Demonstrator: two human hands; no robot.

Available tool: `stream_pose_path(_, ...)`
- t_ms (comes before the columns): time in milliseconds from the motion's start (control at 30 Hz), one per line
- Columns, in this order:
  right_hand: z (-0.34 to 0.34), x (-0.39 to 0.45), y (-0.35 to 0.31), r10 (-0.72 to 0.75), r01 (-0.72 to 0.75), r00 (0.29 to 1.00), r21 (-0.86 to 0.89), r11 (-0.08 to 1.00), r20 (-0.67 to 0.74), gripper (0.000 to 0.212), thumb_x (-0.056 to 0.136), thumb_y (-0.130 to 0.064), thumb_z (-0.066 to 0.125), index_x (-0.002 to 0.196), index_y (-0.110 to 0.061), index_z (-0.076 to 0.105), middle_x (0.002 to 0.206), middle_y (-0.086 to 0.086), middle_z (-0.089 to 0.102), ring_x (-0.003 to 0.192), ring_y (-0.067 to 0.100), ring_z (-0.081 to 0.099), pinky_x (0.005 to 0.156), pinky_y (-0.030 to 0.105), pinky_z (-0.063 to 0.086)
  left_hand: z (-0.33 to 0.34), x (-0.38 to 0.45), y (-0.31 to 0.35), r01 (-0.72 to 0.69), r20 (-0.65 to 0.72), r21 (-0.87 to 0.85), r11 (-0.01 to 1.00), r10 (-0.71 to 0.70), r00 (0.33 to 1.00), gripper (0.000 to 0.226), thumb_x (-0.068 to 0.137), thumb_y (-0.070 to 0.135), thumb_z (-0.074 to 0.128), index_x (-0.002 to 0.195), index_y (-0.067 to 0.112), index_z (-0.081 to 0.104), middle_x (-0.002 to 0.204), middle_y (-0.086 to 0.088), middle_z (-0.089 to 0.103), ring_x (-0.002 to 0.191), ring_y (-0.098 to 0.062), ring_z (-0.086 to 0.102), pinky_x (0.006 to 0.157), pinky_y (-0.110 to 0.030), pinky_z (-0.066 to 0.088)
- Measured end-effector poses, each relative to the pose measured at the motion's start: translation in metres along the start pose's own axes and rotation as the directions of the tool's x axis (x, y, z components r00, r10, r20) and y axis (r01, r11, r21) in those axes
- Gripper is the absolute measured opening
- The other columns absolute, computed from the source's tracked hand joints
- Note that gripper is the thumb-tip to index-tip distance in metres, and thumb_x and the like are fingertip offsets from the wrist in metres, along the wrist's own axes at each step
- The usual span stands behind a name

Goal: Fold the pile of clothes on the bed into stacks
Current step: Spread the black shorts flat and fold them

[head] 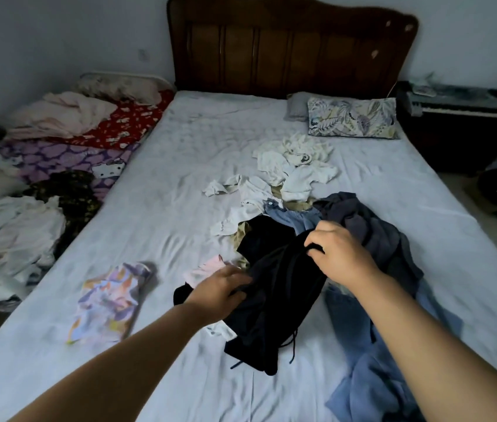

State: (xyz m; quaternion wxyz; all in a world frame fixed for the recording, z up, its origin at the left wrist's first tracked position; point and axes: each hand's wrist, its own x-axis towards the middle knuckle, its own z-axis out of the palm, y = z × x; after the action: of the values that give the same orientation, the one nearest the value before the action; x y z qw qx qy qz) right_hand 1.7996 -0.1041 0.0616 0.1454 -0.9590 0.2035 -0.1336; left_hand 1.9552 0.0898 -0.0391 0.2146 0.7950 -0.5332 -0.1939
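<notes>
While arms reach forward, 2 hands, left hand [220, 289] and right hand [340, 254], apparently pinch black garment [277, 287].

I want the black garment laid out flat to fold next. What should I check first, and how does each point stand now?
1. Both hands grip it: left hand and right hand hold the black garment: ok.
2. Garment clear of the pile: its edge overlaps the blue clothes: not ok.
3. Bare sheet to the left for spreading: ok.
4. Dangling drawstring untangled: cannot tell.
</notes>
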Motion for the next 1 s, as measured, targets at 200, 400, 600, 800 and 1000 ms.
stream_pose_path(200, -0.014, -0.007, -0.005, -0.05, 0.05, 0.999, -0.012, 0.999, -0.001, 0.012, 0.084, -0.005, 0.064, 0.094, -0.002, 0.07, 0.094, 0.01, 0.057, 0.099, 0.026, 0.053, 0.081, 0.037, 0.047, 0.021, 0.028, 0.064, 0.04, -0.216, -0.162, 0.986, -0.075, 0.973, 0.058, 0.087, 0.049, 0.056, 0.135, 0.017, 0.047, 0.131, -0.002, 0.052, 0.12, -0.02, 0.05, 0.098, -0.033, 0.042)
stream_pose_path(400, -0.041, -0.008, -0.005, -0.06, 0.064, 0.983, 0.015, 0.998, -0.173, 0.01, 0.076, 0.0, 0.069, 0.086, -0.003, 0.071, 0.087, 0.009, 0.059, 0.082, 0.026, 0.058, 0.07, 0.026, 0.043, 0.023, 0.015, 0.054, 0.209, -0.171, -0.014, 0.978, -0.209, 0.963, 0.042, 0.086, 0.019, 0.05, 0.128, 0.024, 0.046, 0.112, -0.002, 0.064, 0.105, -0.026, 0.06, 0.077, -0.031, 0.046)
stream_pose_path(600, -0.077, 0.0, 0.003, -0.015, 0.038, 0.955, 0.07, 0.997, -0.295, 0.012, 0.077, 0.003, 0.07, 0.088, -0.002, 0.069, 0.087, -0.003, 0.047, 0.065, 0.003, 0.043, 0.061, 0.008, 0.028, 0.006, -0.004, 0.018, 0.502, -0.063, 0.046, 0.864, -0.499, 0.864, 0.027, 0.085, 0.017, 0.049, 0.109, 0.018, 0.061, 0.11, -0.006, 0.065, 0.103, -0.025, 0.06, 0.077, -0.027, 0.044)
stream_pose_path(800, -0.077, -0.004, 0.028, 0.182, -0.15, 0.953, 0.143, 0.978, -0.242, 0.012, 0.08, 0.003, 0.069, 0.091, 0.0, 0.067, 0.131, 0.013, 0.047, 0.121, 0.026, 0.048, 0.089, 0.02, 0.033, -0.05, -0.009, 0.001, 0.382, -0.191, -0.52, 0.764, -0.54, 0.82, 0.019, 0.072, 0.004, 0.048, 0.063, 0.017, 0.059, 0.058, -0.003, 0.061, 0.067, -0.026, 0.058, 0.064, -0.032, 0.044)
stream_pose_path(1000, -0.07, -0.01, 0.034, 0.349, -0.32, 0.916, 0.166, 0.933, -0.199, 0.004, 0.086, -0.008, 0.063, 0.088, -0.009, 0.06, 0.083, 0.005, 0.061, 0.069, 0.024, 0.053, 0.065, 0.034, 0.043, -0.084, -0.01, 0.018, 0.093, -0.368, -0.728, 0.679, -0.502, 0.782, 0.027, 0.096, 0.01, 0.044, 0.071, 0.002, 0.051, 0.061, -0.003, 0.044, 0.06, -0.017, 0.041, 0.05, -0.021, 0.036)
